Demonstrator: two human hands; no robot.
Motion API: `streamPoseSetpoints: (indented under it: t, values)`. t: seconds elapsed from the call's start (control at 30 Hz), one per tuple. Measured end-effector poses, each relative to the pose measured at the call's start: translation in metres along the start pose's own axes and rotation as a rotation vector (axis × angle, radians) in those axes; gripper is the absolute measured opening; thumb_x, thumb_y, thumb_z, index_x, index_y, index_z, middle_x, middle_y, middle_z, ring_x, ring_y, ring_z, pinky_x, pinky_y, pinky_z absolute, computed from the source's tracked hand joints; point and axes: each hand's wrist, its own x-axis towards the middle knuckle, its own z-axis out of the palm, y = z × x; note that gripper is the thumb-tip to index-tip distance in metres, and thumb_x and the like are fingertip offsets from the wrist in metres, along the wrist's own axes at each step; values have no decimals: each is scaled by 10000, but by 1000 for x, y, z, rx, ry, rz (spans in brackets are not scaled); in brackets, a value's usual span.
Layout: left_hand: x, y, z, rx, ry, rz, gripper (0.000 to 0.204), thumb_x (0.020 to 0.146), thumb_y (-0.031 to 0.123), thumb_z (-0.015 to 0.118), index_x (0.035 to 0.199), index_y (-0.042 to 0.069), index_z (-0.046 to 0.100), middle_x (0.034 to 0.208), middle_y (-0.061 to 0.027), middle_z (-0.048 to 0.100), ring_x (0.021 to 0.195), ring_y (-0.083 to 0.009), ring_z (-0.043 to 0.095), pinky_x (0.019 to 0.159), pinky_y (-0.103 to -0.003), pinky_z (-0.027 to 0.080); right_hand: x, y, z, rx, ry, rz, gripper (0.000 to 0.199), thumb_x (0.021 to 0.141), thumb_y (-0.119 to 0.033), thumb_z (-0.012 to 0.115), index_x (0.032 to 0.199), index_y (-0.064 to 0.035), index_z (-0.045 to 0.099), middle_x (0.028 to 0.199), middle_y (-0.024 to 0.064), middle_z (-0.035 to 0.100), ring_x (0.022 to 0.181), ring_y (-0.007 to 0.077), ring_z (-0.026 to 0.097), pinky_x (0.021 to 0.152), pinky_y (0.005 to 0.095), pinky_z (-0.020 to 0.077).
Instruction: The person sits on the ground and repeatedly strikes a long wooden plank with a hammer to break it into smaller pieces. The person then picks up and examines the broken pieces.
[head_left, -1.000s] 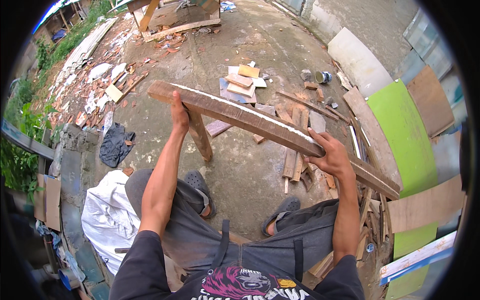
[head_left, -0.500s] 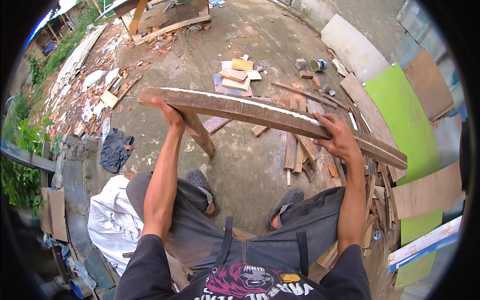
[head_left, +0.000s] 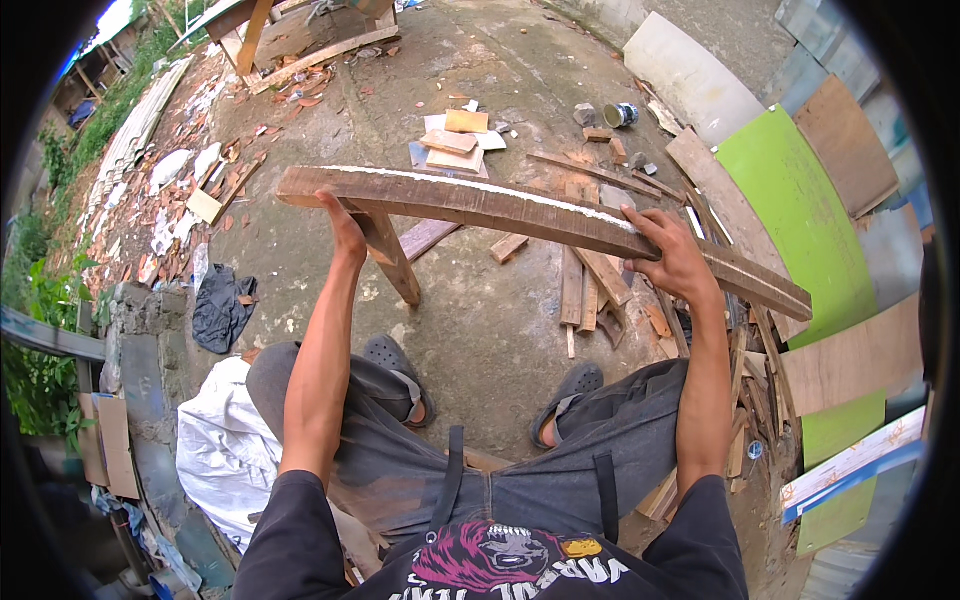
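Observation:
A long brown wooden beam [head_left: 480,212] stretches across in front of me, with a strip of white substance [head_left: 470,185] along its upper edge. Close to its left end, my left hand [head_left: 347,232] grips it; the thumb lies on the near face and most fingers are hidden behind. From beneath that end a shorter wooden piece [head_left: 392,262] slants down; whether it is fixed to the beam I cannot tell. My right hand [head_left: 678,258] is closed round the beam right of the middle, fingertips over the top and thumb on the near face.
Wooden offcuts [head_left: 590,280] lie on the concrete beyond my right foot. Small boards [head_left: 452,142] are piled farther off, near an opened can [head_left: 621,115]. A green panel [head_left: 800,215] leans at the right. White cloth [head_left: 225,450] and a black plastic bag [head_left: 224,308] lie at the left.
The view has shifted slightly, so the ground items sit a little higher and farther left. Both hands keep their hold on the beam, which stays nearly in the same place.

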Motion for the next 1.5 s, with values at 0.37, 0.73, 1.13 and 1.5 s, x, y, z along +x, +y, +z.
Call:
streamPoseSetpoints:
  t: [0.37, 0.73, 1.13, 1.5]
  values:
    - [9, -12, -15, -46, -50, -37, 1087, 834, 870, 279, 1480, -3, 300, 1466, -131, 407, 1351, -259, 380, 1161, -393, 239, 10, 6, 3, 29, -15, -11, 800, 674, -180, 850, 1410, -195, 536, 1218, 141, 603, 1122, 331, 570, 977, 428, 421]
    - [16, -6, -14, -144, 91, -97, 590, 837, 540, 532, 1171, 53, 541, 1165, -84, 574, 1114, -234, 511, 1007, -374, 354, 14, 6, 24, -68, -37, -13, 766, 716, -201, 828, 1418, -199, 522, 1215, 126, 604, 1117, 323, 572, 971, 437, 408]
    - [39, -20, -31, -106, 171, -43, 576, 829, 542, 547, 1141, 58, 549, 1137, -83, 577, 1098, -236, 512, 1009, -364, 342, 16, 17, 69, 11, -53, 41, 755, 751, -233, 801, 1429, -125, 488, 1291, 159, 581, 1207, 348, 535, 1040, 450, 383]
    - [48, -27, -39, -58, 209, 47, 438, 850, 451, 560, 1061, 67, 568, 1038, -51, 575, 1003, -195, 528, 946, -349, 377, 26, 29, 141, 64, -168, 141, 739, 798, -242, 782, 1438, -107, 438, 1352, 182, 542, 1272, 359, 502, 1067, 464, 398]
